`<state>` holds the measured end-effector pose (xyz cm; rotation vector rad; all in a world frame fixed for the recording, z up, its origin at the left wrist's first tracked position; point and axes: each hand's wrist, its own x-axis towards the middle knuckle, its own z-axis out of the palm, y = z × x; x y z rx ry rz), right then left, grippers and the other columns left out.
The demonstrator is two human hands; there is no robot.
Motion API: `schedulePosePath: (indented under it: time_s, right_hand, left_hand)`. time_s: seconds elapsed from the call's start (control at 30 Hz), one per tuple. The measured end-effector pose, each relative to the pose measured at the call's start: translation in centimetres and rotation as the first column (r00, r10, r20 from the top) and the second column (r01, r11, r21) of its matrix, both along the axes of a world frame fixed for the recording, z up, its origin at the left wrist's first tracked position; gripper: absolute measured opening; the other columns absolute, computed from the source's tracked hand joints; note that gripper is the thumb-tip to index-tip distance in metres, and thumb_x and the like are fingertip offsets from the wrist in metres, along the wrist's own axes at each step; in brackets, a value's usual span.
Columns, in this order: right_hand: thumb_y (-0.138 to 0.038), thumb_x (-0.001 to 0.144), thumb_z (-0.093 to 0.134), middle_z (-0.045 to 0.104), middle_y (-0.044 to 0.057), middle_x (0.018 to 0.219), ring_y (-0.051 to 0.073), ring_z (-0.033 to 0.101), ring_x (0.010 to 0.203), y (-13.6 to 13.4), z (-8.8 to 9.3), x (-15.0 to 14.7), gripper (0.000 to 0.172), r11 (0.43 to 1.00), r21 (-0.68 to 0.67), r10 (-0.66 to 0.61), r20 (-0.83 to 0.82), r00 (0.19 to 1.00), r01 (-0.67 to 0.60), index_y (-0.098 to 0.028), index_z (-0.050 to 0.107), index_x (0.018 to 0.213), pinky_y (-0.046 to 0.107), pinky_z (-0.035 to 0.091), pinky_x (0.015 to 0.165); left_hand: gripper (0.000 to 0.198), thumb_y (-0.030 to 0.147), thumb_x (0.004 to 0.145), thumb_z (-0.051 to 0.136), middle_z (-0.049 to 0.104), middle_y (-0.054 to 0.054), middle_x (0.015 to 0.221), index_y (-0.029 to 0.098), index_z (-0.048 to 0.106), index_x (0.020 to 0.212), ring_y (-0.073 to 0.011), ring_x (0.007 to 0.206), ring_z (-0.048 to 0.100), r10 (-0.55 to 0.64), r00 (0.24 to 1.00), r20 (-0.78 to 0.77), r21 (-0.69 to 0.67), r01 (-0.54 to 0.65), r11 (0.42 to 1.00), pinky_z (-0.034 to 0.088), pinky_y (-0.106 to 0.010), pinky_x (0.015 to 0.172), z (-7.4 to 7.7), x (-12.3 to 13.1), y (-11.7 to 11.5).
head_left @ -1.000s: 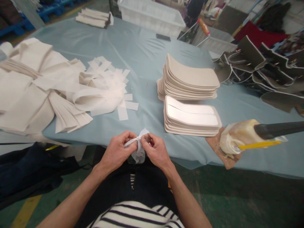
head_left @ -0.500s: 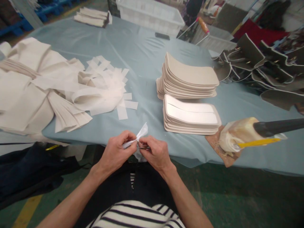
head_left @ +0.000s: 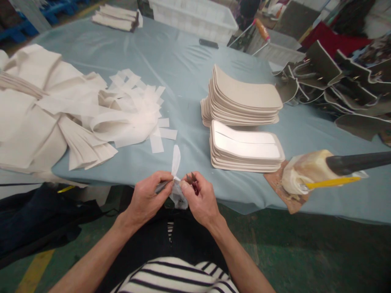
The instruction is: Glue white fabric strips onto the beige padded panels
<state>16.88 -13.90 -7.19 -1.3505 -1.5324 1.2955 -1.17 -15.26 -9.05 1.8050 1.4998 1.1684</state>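
My left hand (head_left: 150, 194) is closed in a pinch on a knotted piece of thin white plastic (head_left: 176, 160), which looks like a bag. One end of the plastic stands up above the fingers. A looser, see-through part (head_left: 178, 200) hangs below the knot. My right hand (head_left: 200, 197) pinches the same plastic beside the knot with thumb and finger. Tucked in that hand are small scissors (head_left: 192, 178), like thread snips, with their pointed tips facing up and away. Both hands are at the table's near edge, in front of my body.
Beige curved panels lie in two stacks, a rear stack (head_left: 247, 93) and a front stack (head_left: 247, 146) topped with white strips. Cream pieces and white strips (head_left: 125, 118) spread at left. A glue-smeared container (head_left: 302, 171) with a yellow-handled tool stands right, near dark leather pieces (head_left: 330, 77).
My hands have shifted slightly apart around the knot. The plastic's free end now points straighter up, and the scissors' tips have turned from sideways to upward. More plastic shows below.
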Motion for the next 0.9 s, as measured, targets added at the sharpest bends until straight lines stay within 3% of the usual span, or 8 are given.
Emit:
schedulePosePath:
  time_s: [0.13, 0.3, 0.47, 0.9]
  right_hand:
    - [-0.043, 0.104, 0.044, 0.045, -0.007, 0.066, 0.011, 0.041, 0.060, -0.4, 0.9, 0.1, 0.031, 0.990, -0.073, 0.115, -0.031, 0.993, -0.117, -0.022, 0.050, 0.082, 0.025, 0.035, 0.058]
    - [-0.044, 0.105, 0.045, 0.047, -0.007, 0.064, 0.011, 0.042, 0.058, -0.4, 1.0, -0.2, 0.032, 0.968, -0.151, 0.202, -0.005, 0.979, -0.200, -0.021, 0.055, 0.084, 0.025, 0.035, 0.058]
    - [-0.043, 0.104, 0.045, 0.051, -0.006, 0.065, 0.011, 0.044, 0.059, -0.2, 0.3, -0.4, 0.031, 0.971, -0.156, 0.188, 0.032, 0.982, -0.181, -0.021, 0.058, 0.086, 0.025, 0.035, 0.057]
    - [-0.044, 0.102, 0.046, 0.049, -0.005, 0.064, 0.012, 0.043, 0.058, 0.1, -0.4, -0.5, 0.031, 0.979, -0.137, 0.161, 0.078, 0.984, -0.149, -0.023, 0.052, 0.081, 0.025, 0.032, 0.055]
  left_hand:
    - [0.016, 0.037, 0.092, 0.067, 0.076, 0.001, 0.083, 0.022, 0.071, 0.093, -0.0143, 0.072, 0.069, 0.072, 0.993, 0.092, -0.164, -0.057, 0.985, 0.055, -0.025, 0.072, -0.5, 0.1, -0.1]
    - [0.026, 0.045, 0.088, 0.071, 0.074, 0.000, 0.079, 0.020, 0.069, 0.090, -0.0142, 0.070, 0.067, 0.143, 0.935, 0.324, -0.339, -0.027, 0.940, 0.055, -0.025, 0.068, -0.6, 0.5, -0.1]
    - [0.024, 0.043, 0.086, 0.073, 0.073, 0.001, 0.074, 0.019, 0.068, 0.086, -0.0131, 0.068, 0.067, 0.158, 0.888, 0.432, -0.376, 0.018, 0.926, 0.055, -0.023, 0.068, -0.3, 0.9, 0.1]
    - [0.032, 0.048, 0.084, 0.075, 0.075, -0.002, 0.079, 0.017, 0.067, 0.087, -0.0157, 0.073, 0.070, 0.173, 0.862, 0.477, -0.416, 0.048, 0.908, 0.057, -0.027, 0.072, -0.8, 0.9, 0.1]
